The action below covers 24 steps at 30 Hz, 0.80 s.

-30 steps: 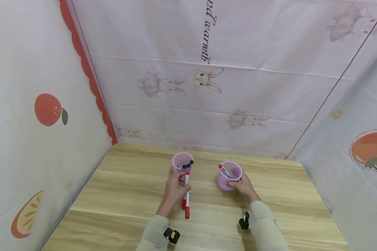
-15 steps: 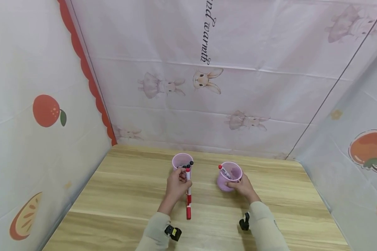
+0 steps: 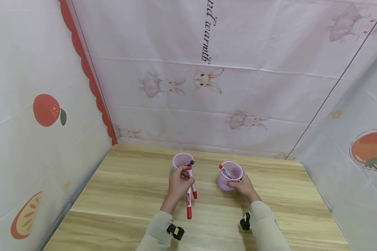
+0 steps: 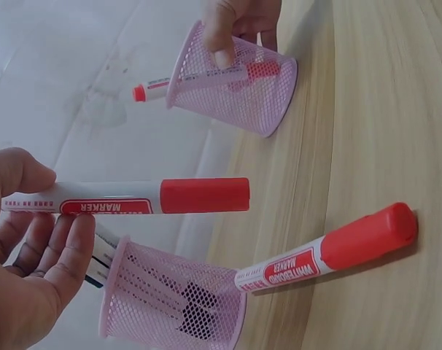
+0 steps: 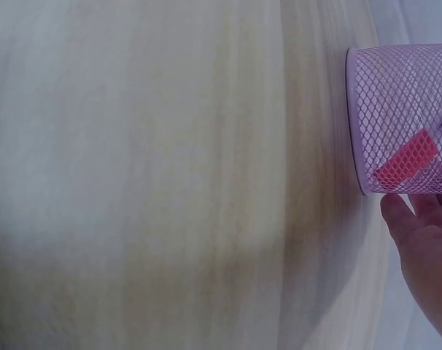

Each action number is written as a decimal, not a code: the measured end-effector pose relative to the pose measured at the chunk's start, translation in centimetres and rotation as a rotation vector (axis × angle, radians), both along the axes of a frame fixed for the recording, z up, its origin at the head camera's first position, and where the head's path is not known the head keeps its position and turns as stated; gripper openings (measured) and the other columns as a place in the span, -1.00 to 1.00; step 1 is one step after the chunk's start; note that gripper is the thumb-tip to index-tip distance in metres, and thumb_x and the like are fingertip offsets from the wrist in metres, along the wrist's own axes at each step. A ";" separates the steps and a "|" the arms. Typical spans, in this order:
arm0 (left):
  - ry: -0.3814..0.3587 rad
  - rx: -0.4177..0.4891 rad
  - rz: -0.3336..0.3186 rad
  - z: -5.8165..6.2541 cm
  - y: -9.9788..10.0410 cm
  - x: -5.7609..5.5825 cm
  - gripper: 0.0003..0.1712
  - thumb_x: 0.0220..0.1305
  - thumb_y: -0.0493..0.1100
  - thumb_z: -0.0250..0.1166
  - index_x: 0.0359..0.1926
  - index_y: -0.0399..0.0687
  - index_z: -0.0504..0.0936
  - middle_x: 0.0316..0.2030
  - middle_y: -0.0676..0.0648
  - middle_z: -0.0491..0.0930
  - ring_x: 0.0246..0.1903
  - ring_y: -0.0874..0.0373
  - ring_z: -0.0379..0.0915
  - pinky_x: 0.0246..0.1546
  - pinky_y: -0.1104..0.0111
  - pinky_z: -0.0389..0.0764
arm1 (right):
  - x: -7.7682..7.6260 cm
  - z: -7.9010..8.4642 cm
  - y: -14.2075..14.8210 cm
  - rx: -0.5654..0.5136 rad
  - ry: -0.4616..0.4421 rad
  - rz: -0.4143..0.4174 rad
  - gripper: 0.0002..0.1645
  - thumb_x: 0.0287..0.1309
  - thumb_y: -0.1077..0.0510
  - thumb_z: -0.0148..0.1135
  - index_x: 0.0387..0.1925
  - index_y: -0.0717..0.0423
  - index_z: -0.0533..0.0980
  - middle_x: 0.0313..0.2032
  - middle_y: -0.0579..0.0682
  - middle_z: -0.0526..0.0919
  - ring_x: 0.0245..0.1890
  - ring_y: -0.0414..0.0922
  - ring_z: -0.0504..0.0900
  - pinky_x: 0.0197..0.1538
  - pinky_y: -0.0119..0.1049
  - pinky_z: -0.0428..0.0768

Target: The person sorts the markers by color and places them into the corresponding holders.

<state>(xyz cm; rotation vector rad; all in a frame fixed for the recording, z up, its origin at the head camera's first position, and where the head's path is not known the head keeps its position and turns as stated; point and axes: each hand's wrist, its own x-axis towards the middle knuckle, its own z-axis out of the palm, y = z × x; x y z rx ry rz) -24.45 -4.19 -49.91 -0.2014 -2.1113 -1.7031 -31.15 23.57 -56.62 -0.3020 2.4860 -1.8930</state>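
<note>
My left hand [image 3: 178, 184] pinches a red whiteboard marker [image 4: 205, 195] between thumb and fingers, above the table, its long red cap pointing right in the left wrist view. A second red whiteboard marker [image 4: 338, 251] lies on the wood below, its far end near the left pink mesh pen cup [image 4: 163, 299]. That cup stands just beyond the left hand and holds several black-capped markers [image 3: 192, 162], partly hidden by the hand. On the right, my right hand [image 3: 245, 187] grips another pink mesh pen cup [image 3: 223, 183], thumb across its front. One red marker [image 3: 225, 170] leans inside it.
Both cups stand toward the back of the wooden table [image 3: 128, 195]. A pale printed cloth wall [image 3: 176, 122] rises behind, with more cloth at either side. Each sleeve carries a small black wrist camera [image 3: 175, 231].
My left hand has shifted slightly right with its marker, whose lower end has swung right, away from the marker on the table. My right hand and its cup have stayed in place.
</note>
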 end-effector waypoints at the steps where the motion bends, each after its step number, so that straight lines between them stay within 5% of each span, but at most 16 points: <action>1: 0.005 0.010 -0.011 0.1 0.1 0.0 -0.64 -0.19 -0.56 0.26 -0.25 -0.37 0.53 -0.48 -0.16 0.50 -0.49 0.10 0.46 -0.43 0.44 0.58 | 0.0 0.0 0.0 -0.001 0.000 -0.001 -0.06 -0.30 0.34 0.50 0.19 0.39 0.26 0.10 0.36 0.40 0.14 0.23 0.32 0.24 0.07 0.18; 10: 0.058 0.014 -0.075 3.2 0.8 2.0 -0.67 -0.16 -0.61 0.22 -0.24 -0.54 0.47 -0.43 -0.36 0.51 -0.45 -0.21 0.48 -0.38 0.23 0.62 | -0.1 -0.2 0.0 0.035 0.034 0.005 -0.06 -0.30 0.31 0.49 0.19 0.39 0.25 0.09 0.35 0.41 0.12 0.21 0.35 0.22 0.06 0.21; 18: 0.051 0.017 -0.056 3.9 1.3 2.2 -0.70 -0.12 -0.60 0.24 -0.24 -0.52 0.49 -0.41 -0.37 0.53 -0.40 -0.23 0.49 -0.34 0.11 0.61 | -0.3 -0.4 0.1 0.037 0.032 0.000 -0.06 -0.31 0.30 0.50 0.18 0.38 0.26 0.08 0.34 0.42 0.12 0.20 0.35 0.21 0.07 0.23; 24: 0.052 0.027 -0.077 4.1 1.6 1.8 -0.70 -0.10 -0.59 0.25 -0.24 -0.53 0.49 -0.41 -0.38 0.54 -0.41 -0.20 0.51 -0.34 0.21 0.62 | -0.4 -0.4 0.1 0.033 0.026 -0.003 -0.07 -0.31 0.30 0.50 0.17 0.39 0.27 0.06 0.34 0.44 0.11 0.20 0.37 0.20 0.06 0.24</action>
